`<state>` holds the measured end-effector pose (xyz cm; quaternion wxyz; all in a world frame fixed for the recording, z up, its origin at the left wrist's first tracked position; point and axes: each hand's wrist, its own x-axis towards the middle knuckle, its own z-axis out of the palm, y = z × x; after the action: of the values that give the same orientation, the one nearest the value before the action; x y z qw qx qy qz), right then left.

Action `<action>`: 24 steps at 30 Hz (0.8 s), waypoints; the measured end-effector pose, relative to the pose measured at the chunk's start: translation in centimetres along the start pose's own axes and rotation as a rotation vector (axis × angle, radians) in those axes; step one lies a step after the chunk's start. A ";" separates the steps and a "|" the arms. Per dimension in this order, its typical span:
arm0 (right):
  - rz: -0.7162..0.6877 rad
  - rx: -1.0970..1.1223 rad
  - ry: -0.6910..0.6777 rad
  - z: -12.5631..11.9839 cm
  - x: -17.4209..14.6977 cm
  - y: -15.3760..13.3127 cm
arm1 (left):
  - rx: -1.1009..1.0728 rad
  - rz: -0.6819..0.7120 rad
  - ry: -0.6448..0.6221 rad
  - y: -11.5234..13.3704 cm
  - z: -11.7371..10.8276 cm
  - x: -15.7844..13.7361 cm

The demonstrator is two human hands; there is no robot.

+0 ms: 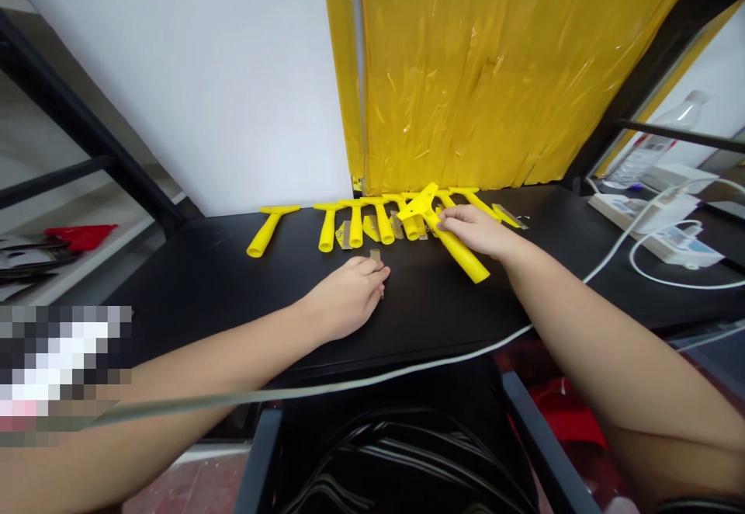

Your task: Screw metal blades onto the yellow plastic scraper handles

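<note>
My right hand (474, 228) is closed around a yellow T-shaped plastic handle (462, 256), lifted and tilted above the black table, with its wide head pointing away and its tube end toward me. Left of it, my left hand (348, 296) is closed low over the table. A small flat brown piece (375, 255) sticks out past its fingers; the rest of that piece is hidden. Several similar yellow handles lie in a row behind, among them one handle (327, 228) and another handle (356, 224). A separate handle (268, 231) lies at the left.
Small brown and yellow scraps (371, 227) lie among the handles on the black table (233, 285). White power strips (657, 230) with cables stand at the right, near a clear bottle (657, 141). A pale cable (407, 374) crosses in front of the table edge.
</note>
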<state>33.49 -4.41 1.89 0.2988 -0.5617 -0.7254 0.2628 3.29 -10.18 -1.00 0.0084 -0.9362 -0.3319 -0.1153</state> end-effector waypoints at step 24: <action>-0.034 -0.085 -0.034 0.0 0.3 0.6 | 0.054 -0.470 -0.046 -16.4 -2.0 -1.1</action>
<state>33.83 -3.96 1.54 0.2666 -0.5571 -0.7502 0.2362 -8.20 1.69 -0.31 -0.0010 -0.8351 -0.5436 -0.0839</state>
